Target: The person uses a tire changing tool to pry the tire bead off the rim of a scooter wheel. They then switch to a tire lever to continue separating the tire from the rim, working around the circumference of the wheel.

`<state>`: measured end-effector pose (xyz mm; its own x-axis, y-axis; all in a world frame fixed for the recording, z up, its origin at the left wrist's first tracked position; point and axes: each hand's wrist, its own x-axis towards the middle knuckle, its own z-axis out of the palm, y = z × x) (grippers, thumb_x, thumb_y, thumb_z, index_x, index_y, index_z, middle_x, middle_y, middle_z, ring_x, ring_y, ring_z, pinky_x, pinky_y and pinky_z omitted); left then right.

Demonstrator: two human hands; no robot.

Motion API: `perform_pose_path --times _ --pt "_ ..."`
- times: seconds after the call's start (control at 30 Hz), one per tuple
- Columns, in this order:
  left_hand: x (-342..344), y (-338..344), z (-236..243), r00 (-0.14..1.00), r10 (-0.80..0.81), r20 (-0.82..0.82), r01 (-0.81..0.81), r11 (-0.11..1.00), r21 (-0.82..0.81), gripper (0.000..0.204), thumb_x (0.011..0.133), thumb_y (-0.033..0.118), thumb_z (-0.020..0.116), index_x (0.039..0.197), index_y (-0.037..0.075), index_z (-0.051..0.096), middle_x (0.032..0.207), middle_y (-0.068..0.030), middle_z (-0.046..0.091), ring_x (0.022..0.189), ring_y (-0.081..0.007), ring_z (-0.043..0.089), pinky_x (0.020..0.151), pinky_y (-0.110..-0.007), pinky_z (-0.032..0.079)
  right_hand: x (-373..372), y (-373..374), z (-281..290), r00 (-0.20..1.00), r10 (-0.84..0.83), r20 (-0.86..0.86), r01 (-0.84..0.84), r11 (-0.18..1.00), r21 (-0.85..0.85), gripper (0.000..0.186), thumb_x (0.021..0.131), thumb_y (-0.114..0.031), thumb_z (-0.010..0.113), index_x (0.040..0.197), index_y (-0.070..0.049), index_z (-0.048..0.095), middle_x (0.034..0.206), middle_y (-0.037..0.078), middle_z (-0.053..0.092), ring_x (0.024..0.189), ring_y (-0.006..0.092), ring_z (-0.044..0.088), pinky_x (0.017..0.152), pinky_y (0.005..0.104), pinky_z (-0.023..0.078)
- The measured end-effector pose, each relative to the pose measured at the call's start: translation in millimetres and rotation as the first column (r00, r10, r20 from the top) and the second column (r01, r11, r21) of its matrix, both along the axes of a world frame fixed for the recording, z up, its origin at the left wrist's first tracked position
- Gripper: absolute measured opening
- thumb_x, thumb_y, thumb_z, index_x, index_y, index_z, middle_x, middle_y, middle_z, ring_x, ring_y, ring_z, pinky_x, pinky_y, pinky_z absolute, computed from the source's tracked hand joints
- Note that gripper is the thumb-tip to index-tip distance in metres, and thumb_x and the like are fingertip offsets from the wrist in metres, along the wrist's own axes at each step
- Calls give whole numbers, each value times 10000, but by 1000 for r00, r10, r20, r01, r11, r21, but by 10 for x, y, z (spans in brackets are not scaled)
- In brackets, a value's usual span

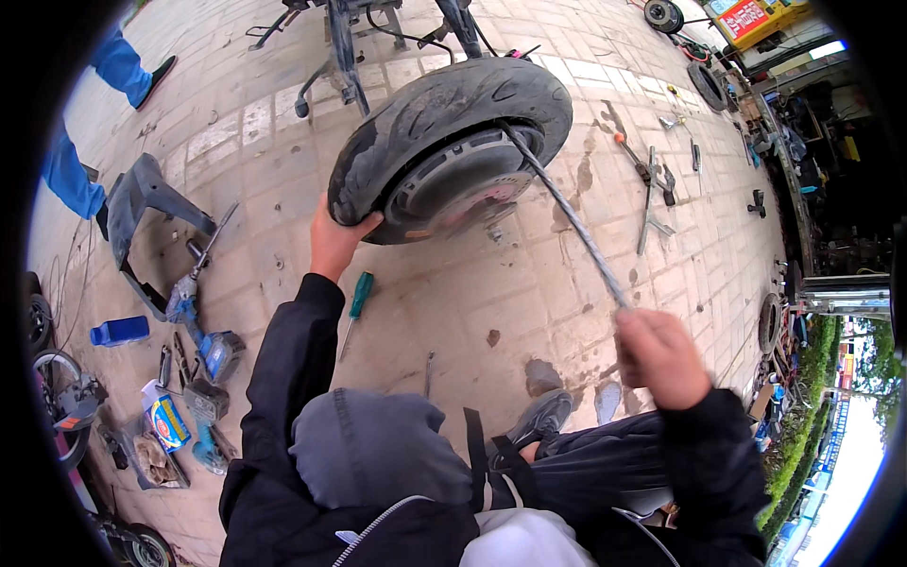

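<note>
"Two hands are in use here. What does each of them hold?"

"The left hand [340,241] is closed on the near left edge of the tyre [444,113]. Its thumb lies on the sidewall, but its other fingers are mostly hidden, so it cannot be told how far they reach underneath. The right hand [666,359] makes a fist around the near end of a long grey bar [576,222]. This hand is a little blurred."

"And where is the tyre, compared with these grips?"

"It is directly at the left hand, touching it, ahead of the person. From the right hand it is well apart; only the bar connects them. The far end of the bar enters the gap between the tyre and the dark hub [463,184], at the right part of the opening. The tyre is tilted, and it is around the hub. What supports it from below cannot be told."

"Which things are near?"

"A screwdriver [359,295] with a green handle lies on the paving [472,321], just beside the left wrist. Beyond the tyre stands a dark metal frame [340,47]. To the right lies a cross-shaped wrench [649,203], and to the left a blue power drill [184,302], near a blue bottle [120,331]. Further to the left, blue trouser legs [118,71] of another person are visible."
</note>
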<state>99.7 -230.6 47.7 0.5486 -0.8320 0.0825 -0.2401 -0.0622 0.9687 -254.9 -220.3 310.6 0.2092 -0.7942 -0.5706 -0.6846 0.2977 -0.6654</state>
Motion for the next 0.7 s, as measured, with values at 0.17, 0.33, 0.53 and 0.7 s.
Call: perform_pose_path --times 0.17,0.33,0.53,0.7 --pt "70 -23 27 998 -31 -52 31 999 -11 627 668 151 851 1176 -12 520 1103 -114 642 984 -190 610 866 -319 486 -79 -86 355 999 -42 6 40 987 154 449 1003 -324 460 669 -24 479 537 20 463 468 93 423 445 265 356" --pt "67 -76 18 996 -75 -45 74 997 -29 659 654 146 857 1194 -10 513 1118 -114 634 996 -185 605 871 -321 488 -126 -141 226 999 8 -31 -7 999 39 452 1001 -339 469 669 -32 492 543 14 475 471 88 428 453 267 365" --pt "118 -49 -14 997 -61 -56 58 997 -43 661 638 137 863 1183 -12 522 1102 -111 642 985 -183 609 865 -320 491 -19 -747 526 951 179 -252 -171 984 52 456 984 -372 491 665 -47 501 541 -1 455 441 83 419 422 250 354" --pt "47 -104 55 994 -58 -93 55 998 -39 642 627 146 870 1153 -14 540 1065 -110 652 955 -180 617 842 -316 500 195 -1219 981 945 203 -257 -145 963 229 436 977 -381 505 670 -73 466 530 -12 402 408 82 359 378 244 300"
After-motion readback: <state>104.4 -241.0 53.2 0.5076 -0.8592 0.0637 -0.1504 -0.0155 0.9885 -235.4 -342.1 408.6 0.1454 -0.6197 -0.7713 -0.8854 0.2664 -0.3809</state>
